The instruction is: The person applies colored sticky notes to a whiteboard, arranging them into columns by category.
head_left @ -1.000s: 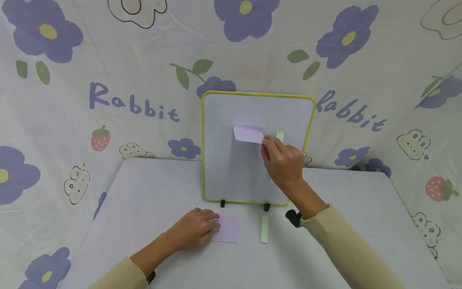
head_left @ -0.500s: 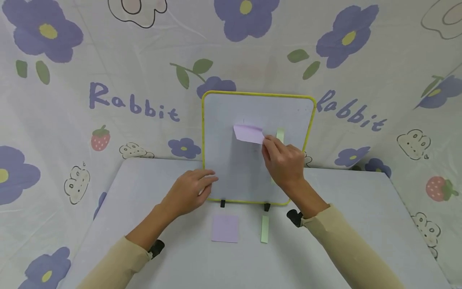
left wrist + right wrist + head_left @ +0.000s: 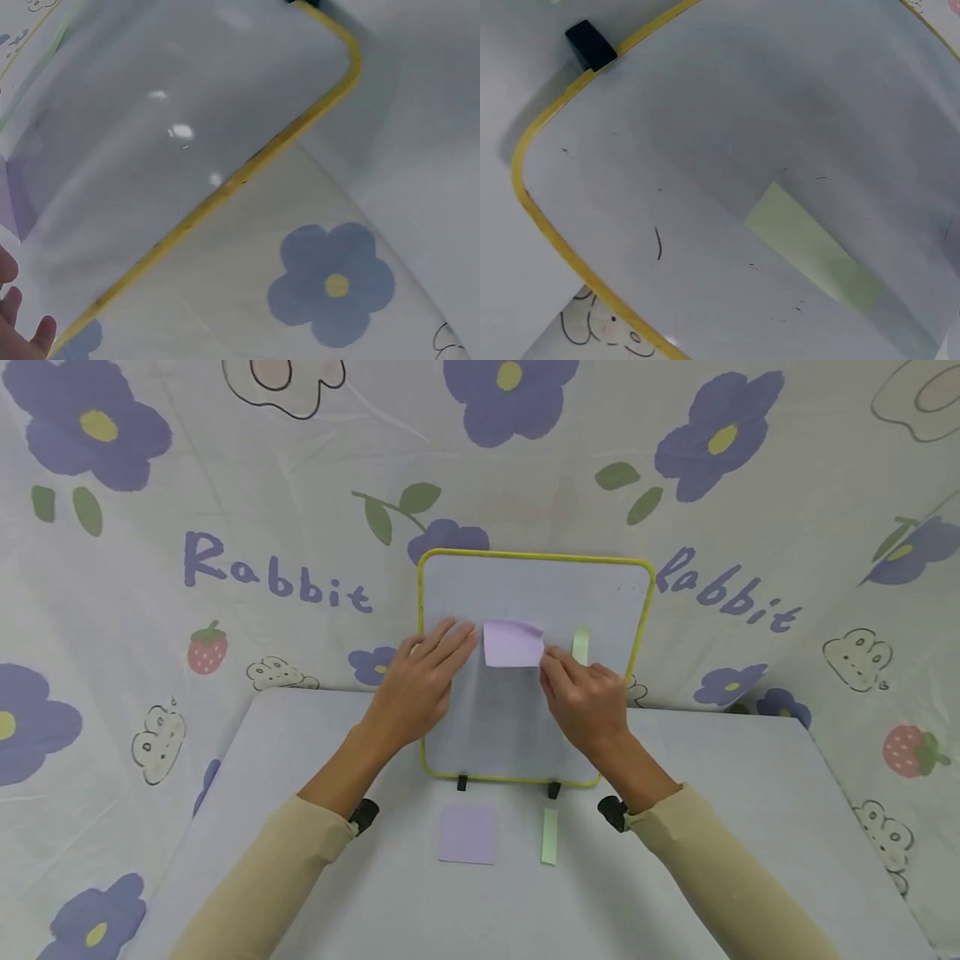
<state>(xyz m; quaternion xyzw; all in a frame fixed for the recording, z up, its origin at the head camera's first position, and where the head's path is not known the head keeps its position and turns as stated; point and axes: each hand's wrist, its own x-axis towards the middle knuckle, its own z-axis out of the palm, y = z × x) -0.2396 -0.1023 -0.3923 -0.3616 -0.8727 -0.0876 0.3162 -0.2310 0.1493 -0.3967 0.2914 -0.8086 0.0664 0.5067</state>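
Note:
A purple sticky note (image 3: 513, 645) is on the whiteboard (image 3: 495, 727), its lower part lifted off the surface. My right hand (image 3: 588, 697) pinches the note's lower right corner between thumb and fingers. Close to the note's left edge, my left hand (image 3: 420, 681) has its fingers extended over the board, holding nothing. In the left wrist view, a few fingertips (image 3: 30, 341) show at the lower left, with part of the purple note above them. A green paper strip (image 3: 817, 247) sticks to the board beside my right hand; its lower part is partly hidden in the head view.
On the white table (image 3: 315, 735) in front of the board lie a purple sticky-note pad (image 3: 467, 835) and a narrow green sticky-strip pad (image 3: 550, 837). Two black feet, one of them the left foot (image 3: 462, 782), support the yellow-framed board. Patterned cloth (image 3: 225, 468) hangs behind.
My left hand has risen from the purple pad on the table to the board, left of the note. The held corner has dipped slightly, flattening the note; my right hand has barely moved.

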